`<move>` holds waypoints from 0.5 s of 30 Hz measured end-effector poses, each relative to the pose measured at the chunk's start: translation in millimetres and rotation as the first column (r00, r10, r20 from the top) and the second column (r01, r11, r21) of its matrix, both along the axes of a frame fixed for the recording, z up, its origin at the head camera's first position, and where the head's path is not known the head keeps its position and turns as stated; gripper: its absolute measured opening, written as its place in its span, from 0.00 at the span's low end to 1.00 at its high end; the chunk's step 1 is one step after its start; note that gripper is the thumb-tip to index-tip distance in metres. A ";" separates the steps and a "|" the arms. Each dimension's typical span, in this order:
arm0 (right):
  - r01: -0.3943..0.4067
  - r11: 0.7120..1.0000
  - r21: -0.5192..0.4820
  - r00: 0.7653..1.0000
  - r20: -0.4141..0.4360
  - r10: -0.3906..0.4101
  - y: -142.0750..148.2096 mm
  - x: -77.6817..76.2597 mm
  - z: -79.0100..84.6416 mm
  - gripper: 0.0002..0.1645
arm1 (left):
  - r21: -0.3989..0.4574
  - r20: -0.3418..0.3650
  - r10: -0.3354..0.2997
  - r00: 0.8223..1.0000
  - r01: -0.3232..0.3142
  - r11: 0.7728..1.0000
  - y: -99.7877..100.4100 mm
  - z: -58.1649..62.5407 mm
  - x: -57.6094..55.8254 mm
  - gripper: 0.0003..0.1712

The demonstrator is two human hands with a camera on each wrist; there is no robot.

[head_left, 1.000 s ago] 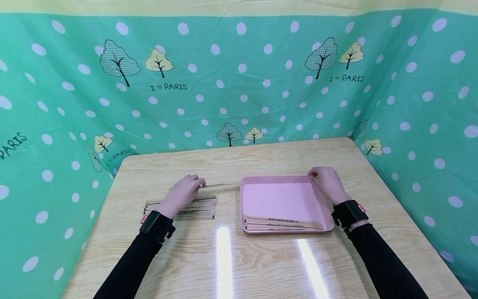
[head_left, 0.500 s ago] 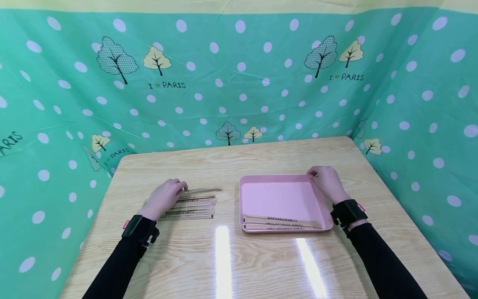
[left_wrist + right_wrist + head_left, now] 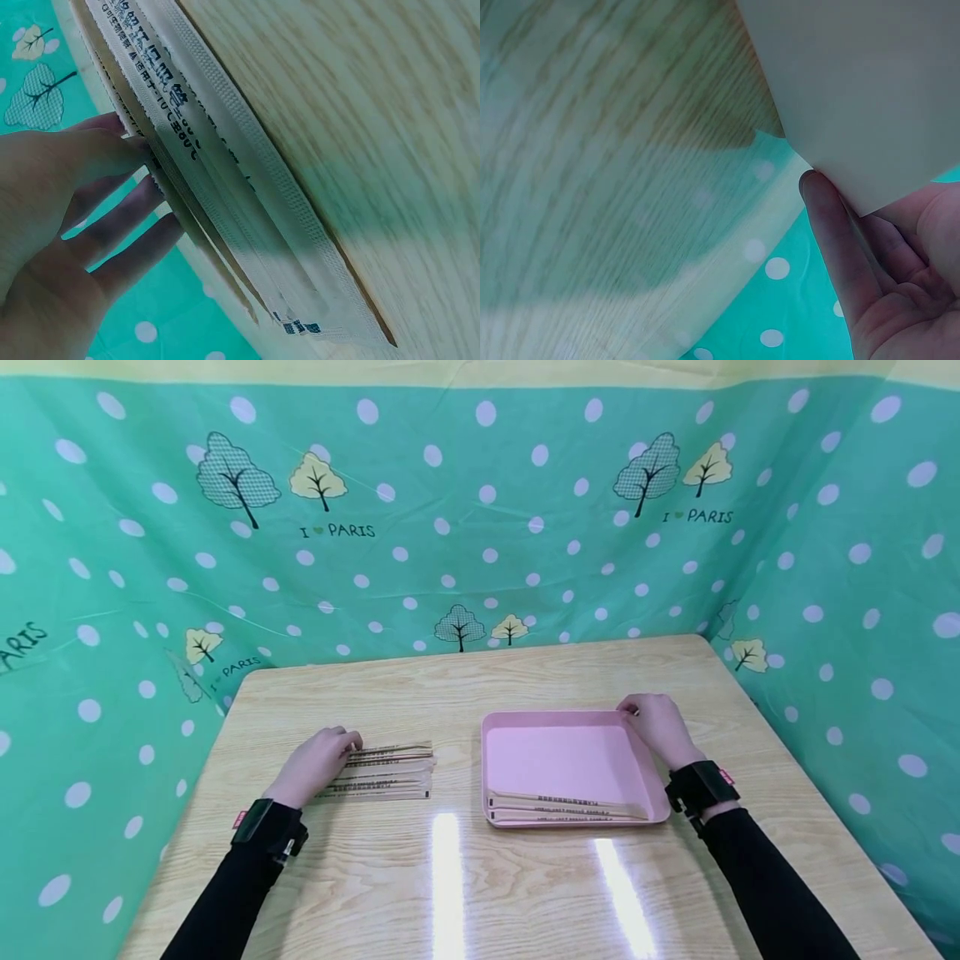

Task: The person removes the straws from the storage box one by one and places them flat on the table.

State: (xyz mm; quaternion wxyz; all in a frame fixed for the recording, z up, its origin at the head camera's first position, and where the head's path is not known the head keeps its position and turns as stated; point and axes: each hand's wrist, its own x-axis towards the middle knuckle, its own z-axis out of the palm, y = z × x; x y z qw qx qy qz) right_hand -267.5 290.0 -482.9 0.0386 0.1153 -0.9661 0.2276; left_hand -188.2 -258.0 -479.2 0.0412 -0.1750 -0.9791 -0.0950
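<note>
Several paper-wrapped straws (image 3: 390, 773) lie side by side on the left of the table. My left hand (image 3: 318, 762) is at their far left end, thumb and fingertips pinching the farthest wrapped straw (image 3: 187, 214) along its edge. In the left wrist view, dark printing runs along the wrappers (image 3: 217, 172). A pink tray (image 3: 558, 752) stands right of the table's middle. At its far right corner my right hand (image 3: 660, 727) pinches the rim between thumb and fingers. Inside, along the near wall, lie several wrapped straws (image 3: 566, 807).
The wooden table (image 3: 375, 885) reaches back to a green dotted curtain (image 3: 480, 527), which also hangs on both sides. Bare wood separates the straw row from the tray. Two bright light reflections (image 3: 448, 885) cross the near part.
My left hand has moved left and nearer, drawing a wrapped straw away from the tray until it lies alongside the row. My right hand stays at the tray corner.
</note>
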 end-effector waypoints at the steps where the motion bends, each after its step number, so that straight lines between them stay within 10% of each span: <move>1: -0.002 1.000 -0.001 1.000 0.000 0.002 -0.3 0.2 0.4 0.09 | -0.002 0.001 0.001 1.000 -0.001 1.000 -0.3 -0.3 0.4 0.10; 15: -0.003 1.000 0.011 1.000 0.006 0.003 0.3 -1.9 0.8 0.10 | 0.008 0.007 0.006 1.000 -0.006 1.000 1.8 6.8 2.8 0.11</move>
